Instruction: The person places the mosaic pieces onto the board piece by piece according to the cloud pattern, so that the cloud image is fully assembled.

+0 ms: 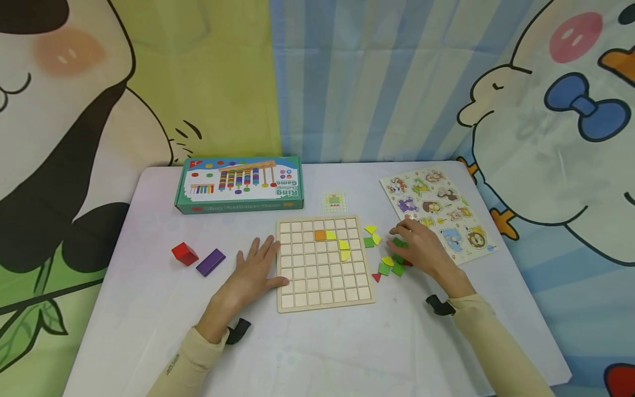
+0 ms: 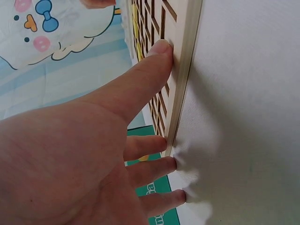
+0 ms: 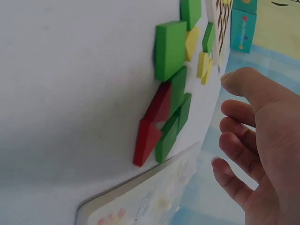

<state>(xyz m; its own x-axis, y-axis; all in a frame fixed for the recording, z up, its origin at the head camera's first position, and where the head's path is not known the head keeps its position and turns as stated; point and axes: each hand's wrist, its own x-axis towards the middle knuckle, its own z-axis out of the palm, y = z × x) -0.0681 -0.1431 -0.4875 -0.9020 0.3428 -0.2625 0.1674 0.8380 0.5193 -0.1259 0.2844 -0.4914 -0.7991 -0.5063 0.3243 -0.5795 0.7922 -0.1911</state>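
A wooden grid board (image 1: 310,284) lies mid-table. An orange square (image 1: 319,235) and several yellow pieces (image 1: 344,255) sit in its cells. My left hand (image 1: 254,274) rests at the board's left side with fingers spread; its thumb (image 2: 154,58) presses on the rim, and its other fingertips are by the edge and table. Over the loose pieces to the board's right hovers my right hand (image 1: 421,248), fingers loosely bent and nothing between them. Beneath it in the right wrist view are green squares (image 3: 170,51), red triangles (image 3: 146,143) and yellow pieces (image 3: 191,43).
A small pattern card (image 1: 334,202) lies behind the board. At the back left stands a green game box (image 1: 238,184). A red block (image 1: 184,253) and a purple block (image 1: 210,262) are on the left. An animal picture board (image 1: 436,212) lies at the right.
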